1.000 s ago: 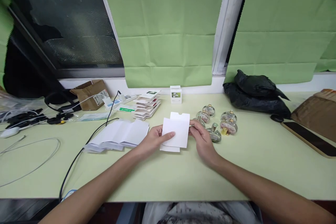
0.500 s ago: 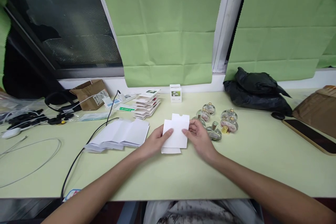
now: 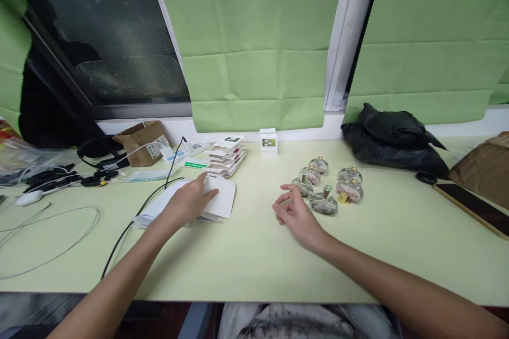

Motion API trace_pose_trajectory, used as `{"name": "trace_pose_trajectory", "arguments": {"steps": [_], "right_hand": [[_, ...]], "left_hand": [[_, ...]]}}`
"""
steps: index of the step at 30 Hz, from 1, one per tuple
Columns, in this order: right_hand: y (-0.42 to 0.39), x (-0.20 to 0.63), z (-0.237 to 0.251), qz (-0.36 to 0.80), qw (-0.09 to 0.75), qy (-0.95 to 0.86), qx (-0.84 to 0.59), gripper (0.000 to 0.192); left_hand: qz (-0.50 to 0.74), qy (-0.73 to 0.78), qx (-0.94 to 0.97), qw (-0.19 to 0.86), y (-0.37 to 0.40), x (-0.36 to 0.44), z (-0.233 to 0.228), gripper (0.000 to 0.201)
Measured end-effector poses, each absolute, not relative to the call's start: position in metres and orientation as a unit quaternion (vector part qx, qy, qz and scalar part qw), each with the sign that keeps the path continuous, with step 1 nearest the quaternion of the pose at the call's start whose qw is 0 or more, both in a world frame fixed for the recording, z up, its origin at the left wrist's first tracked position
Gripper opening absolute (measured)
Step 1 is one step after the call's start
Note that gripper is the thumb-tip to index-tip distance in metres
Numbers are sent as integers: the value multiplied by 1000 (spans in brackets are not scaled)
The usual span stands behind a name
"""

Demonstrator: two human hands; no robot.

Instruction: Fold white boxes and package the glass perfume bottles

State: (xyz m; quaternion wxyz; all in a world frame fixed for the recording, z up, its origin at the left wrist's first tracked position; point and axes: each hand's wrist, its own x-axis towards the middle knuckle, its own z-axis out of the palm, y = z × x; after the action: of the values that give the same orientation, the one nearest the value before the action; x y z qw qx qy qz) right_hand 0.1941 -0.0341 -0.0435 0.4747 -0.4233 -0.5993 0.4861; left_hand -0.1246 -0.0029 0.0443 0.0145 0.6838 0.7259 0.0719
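Green desk (image 3: 246,254), left hand (image 3: 186,204) covering white cards (image 3: 220,201), right hand (image 3: 296,214) empty.

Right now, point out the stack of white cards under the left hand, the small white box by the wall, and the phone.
stack of white cards (image 3: 221,202), head view, bare right corner of the top card.
small white box (image 3: 269,143), head view, front face with picture.
phone (image 3: 473,207), head view, middle of dark screen.

I see a light green table (image 3: 246,254). On it lie white cards (image 3: 217,202), little glass bottles (image 3: 326,186), a small box (image 3: 269,143), a black bag (image 3: 393,140) and a phone (image 3: 471,206).
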Motion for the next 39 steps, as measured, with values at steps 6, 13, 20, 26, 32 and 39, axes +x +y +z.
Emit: {"name": "trace_pose_trajectory", "arguments": {"steps": [6, 13, 20, 26, 32, 39], "right_hand": [[-36, 195, -43, 466, 449, -635, -422, 41], [-36, 196, -42, 467, 442, -639, -423, 35], [-35, 197, -43, 454, 431, -655, -423, 32], [-34, 196, -45, 453, 432, -657, -420, 33], [-36, 197, -44, 462, 432, -650, -421, 33], [-35, 197, -44, 454, 433, -654, -423, 32]], "left_hand": [[59, 634, 749, -182, -19, -106, 32, 54], [49, 503, 841, -194, -43, -84, -1, 28], [70, 516, 827, -213, -46, -118, -9, 34], [66, 515, 825, -225, -49, -130, -3, 34], [88, 499, 836, -210, -50, -117, 0, 30], [86, 478, 847, -217, -42, -93, 3, 24]]}}
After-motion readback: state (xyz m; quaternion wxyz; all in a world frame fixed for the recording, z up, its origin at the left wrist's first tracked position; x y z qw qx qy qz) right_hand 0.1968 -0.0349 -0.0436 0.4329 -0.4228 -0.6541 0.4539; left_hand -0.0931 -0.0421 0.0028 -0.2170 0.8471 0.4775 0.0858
